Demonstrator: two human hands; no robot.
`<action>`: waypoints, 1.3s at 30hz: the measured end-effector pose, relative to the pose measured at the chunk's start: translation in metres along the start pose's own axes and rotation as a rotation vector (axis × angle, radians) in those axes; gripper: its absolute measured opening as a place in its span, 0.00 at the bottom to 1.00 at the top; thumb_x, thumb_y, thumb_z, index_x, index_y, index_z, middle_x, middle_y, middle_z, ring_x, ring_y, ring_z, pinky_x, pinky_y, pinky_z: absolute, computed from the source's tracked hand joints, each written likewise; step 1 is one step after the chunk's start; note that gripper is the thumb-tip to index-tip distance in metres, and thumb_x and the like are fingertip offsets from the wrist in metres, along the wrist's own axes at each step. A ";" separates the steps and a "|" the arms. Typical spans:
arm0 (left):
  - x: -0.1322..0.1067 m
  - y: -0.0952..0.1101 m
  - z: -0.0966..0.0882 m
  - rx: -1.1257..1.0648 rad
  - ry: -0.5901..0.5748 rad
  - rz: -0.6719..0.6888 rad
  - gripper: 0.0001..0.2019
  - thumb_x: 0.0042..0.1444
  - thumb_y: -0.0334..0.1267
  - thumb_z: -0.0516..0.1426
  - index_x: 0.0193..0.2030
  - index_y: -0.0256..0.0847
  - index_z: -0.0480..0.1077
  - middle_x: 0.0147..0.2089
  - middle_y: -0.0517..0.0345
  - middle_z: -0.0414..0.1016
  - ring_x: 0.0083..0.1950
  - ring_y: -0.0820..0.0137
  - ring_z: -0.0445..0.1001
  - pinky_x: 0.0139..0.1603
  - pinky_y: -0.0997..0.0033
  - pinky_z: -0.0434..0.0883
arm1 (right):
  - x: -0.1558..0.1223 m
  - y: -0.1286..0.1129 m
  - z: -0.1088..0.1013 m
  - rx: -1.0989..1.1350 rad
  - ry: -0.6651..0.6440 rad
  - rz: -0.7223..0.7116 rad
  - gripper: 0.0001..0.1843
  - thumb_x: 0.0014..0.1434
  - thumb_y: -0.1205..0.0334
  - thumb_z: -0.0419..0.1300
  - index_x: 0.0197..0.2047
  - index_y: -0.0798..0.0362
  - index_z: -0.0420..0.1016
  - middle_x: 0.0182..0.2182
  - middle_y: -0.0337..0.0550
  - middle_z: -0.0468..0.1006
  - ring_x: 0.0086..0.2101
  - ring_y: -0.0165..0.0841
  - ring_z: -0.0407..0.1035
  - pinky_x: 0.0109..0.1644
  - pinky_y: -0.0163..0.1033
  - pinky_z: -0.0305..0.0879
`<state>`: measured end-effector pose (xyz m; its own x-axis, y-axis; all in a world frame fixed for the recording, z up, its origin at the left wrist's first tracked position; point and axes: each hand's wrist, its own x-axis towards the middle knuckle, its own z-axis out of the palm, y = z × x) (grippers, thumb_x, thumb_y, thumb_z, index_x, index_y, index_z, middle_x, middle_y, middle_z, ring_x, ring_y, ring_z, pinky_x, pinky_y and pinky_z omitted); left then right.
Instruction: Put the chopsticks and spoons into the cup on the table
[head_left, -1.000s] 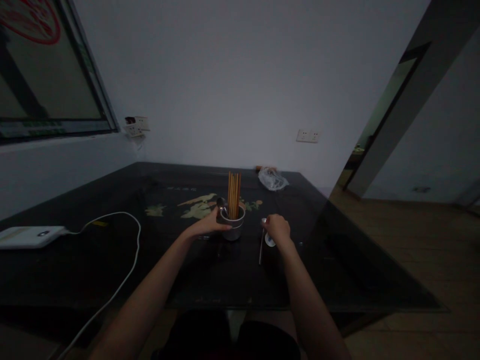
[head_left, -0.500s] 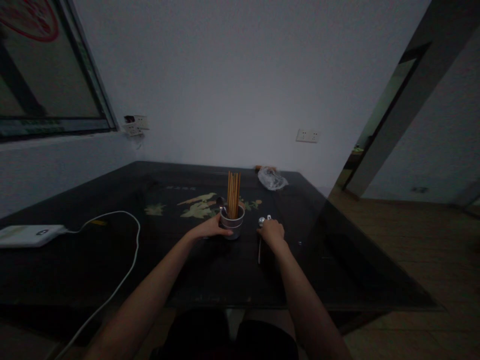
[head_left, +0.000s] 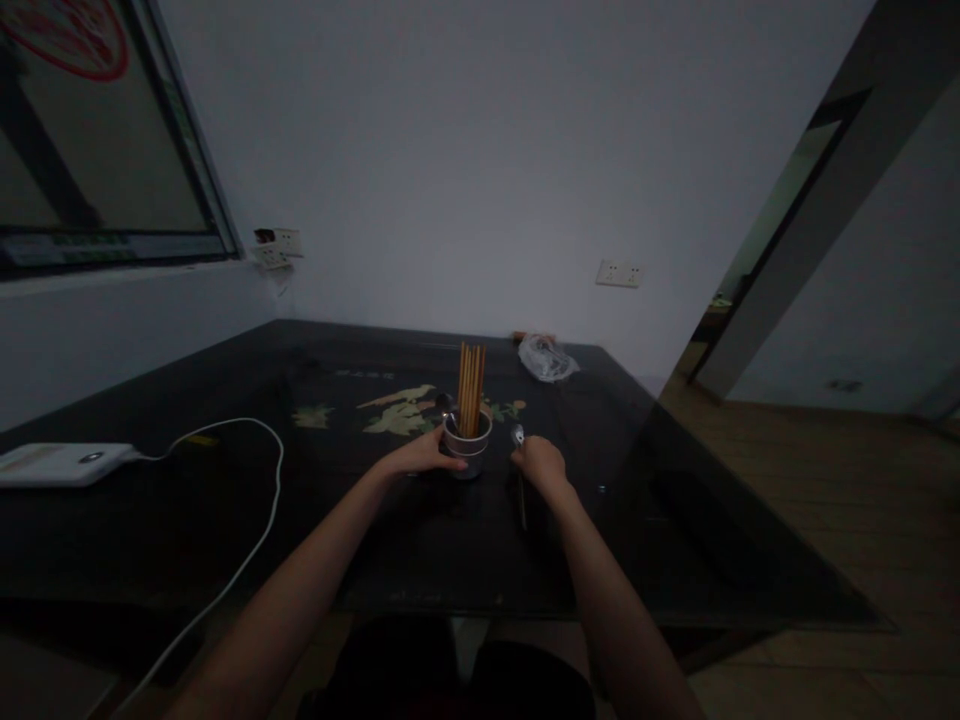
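A metal cup (head_left: 471,462) stands upright on the dark table, with my left hand (head_left: 424,455) wrapped round its left side. Several wooden chopsticks (head_left: 471,390) rise from the cup. Beside them a spoon (head_left: 444,404) leans out over the left of the rim. Just right of the cup, my right hand (head_left: 541,462) is closed on a metal spoon (head_left: 517,434). Its bowl shows beyond the fingers and its thin handle points back toward me. Whether more than one spoon is in that hand I cannot tell.
At the far table edge lies a crumpled clear plastic bag (head_left: 547,358). On the left a white power bank (head_left: 64,464) trails a white cable (head_left: 277,470) over the front edge. A dark flat object (head_left: 697,515) lies at the right. The wall (head_left: 450,200) closes off the back.
My right hand has turned slightly, and the spoon in it has shifted; a second shiny end seen earlier no longer shows. The left hand stays on the cup. The view has moved a little.
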<state>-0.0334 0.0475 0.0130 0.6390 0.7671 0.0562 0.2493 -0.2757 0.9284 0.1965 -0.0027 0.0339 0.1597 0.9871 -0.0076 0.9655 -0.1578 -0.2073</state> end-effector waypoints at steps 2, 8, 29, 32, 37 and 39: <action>-0.001 0.002 0.000 -0.023 -0.002 0.013 0.39 0.40 0.42 0.67 0.59 0.36 0.59 0.59 0.41 0.67 0.61 0.56 0.64 0.63 0.52 0.58 | 0.002 0.002 -0.003 0.119 -0.012 0.003 0.12 0.56 0.60 0.55 0.37 0.55 0.77 0.39 0.52 0.79 0.41 0.39 0.74 0.36 0.34 0.61; -0.004 0.008 0.001 -0.053 -0.006 0.004 0.38 0.39 0.41 0.68 0.58 0.35 0.59 0.59 0.41 0.66 0.60 0.56 0.65 0.62 0.52 0.59 | 0.008 0.008 -0.003 0.304 0.066 0.009 0.09 0.55 0.60 0.55 0.32 0.53 0.76 0.32 0.46 0.80 0.36 0.36 0.74 0.32 0.32 0.57; -0.001 0.004 0.001 -0.046 -0.005 0.012 0.37 0.39 0.41 0.67 0.57 0.35 0.60 0.57 0.40 0.68 0.60 0.55 0.65 0.62 0.51 0.59 | 0.018 0.012 0.009 0.718 0.209 -0.174 0.08 0.53 0.58 0.54 0.27 0.53 0.67 0.19 0.36 0.73 0.21 0.29 0.67 0.25 0.30 0.56; -0.002 0.005 0.001 -0.050 -0.013 0.021 0.37 0.40 0.41 0.67 0.57 0.35 0.61 0.56 0.42 0.69 0.58 0.56 0.67 0.61 0.52 0.60 | 0.017 0.015 0.000 1.028 0.203 -0.209 0.12 0.50 0.51 0.57 0.29 0.52 0.64 0.14 0.32 0.70 0.15 0.27 0.62 0.19 0.29 0.54; -0.003 0.006 0.000 -0.029 0.001 -0.021 0.38 0.38 0.42 0.68 0.57 0.36 0.61 0.53 0.44 0.71 0.54 0.57 0.70 0.58 0.54 0.63 | 0.008 0.014 -0.030 1.396 0.270 -0.225 0.20 0.44 0.49 0.64 0.32 0.54 0.66 0.16 0.34 0.72 0.14 0.25 0.60 0.16 0.28 0.51; -0.003 0.006 0.000 -0.033 0.012 -0.028 0.38 0.38 0.42 0.68 0.57 0.36 0.61 0.54 0.44 0.71 0.55 0.57 0.70 0.58 0.55 0.64 | 0.003 0.011 -0.046 1.485 0.330 -0.243 0.19 0.43 0.51 0.66 0.31 0.55 0.67 0.17 0.35 0.73 0.14 0.24 0.61 0.16 0.28 0.53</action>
<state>-0.0338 0.0432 0.0183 0.6233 0.7813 0.0341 0.2432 -0.2350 0.9411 0.2167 -0.0026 0.0766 0.2642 0.9035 0.3375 -0.0623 0.3652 -0.9288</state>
